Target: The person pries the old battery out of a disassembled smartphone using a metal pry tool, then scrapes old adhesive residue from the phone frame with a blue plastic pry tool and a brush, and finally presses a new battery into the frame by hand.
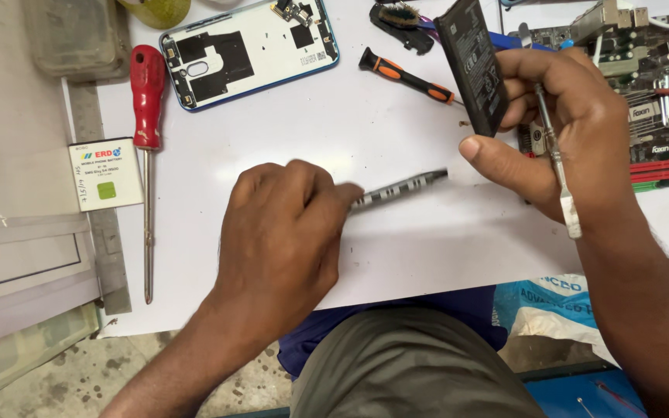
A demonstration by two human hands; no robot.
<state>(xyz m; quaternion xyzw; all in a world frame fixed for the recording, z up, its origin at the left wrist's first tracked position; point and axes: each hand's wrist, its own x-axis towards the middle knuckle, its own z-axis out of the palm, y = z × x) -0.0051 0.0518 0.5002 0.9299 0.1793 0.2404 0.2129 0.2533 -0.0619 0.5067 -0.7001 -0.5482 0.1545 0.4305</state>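
Left hand (284, 232), fingers wrapped on a knurled driver (400, 186) lying low over the tabletop (396, 248), while right hand (563, 131) pinches the battery (474, 66) upright, tweezers (555, 151) tucked alongside, underside turned for inspection.

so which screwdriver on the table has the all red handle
The long red-handled screwdriver lying at the left, beside the small white battery. The short screwdriver near the top has a black and orange handle.

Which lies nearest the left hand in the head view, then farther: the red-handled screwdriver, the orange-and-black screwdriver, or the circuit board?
From the left hand:
1. Red-handled screwdriver, to its left.
2. Orange-and-black screwdriver, up and right.
3. Circuit board, far right edge.
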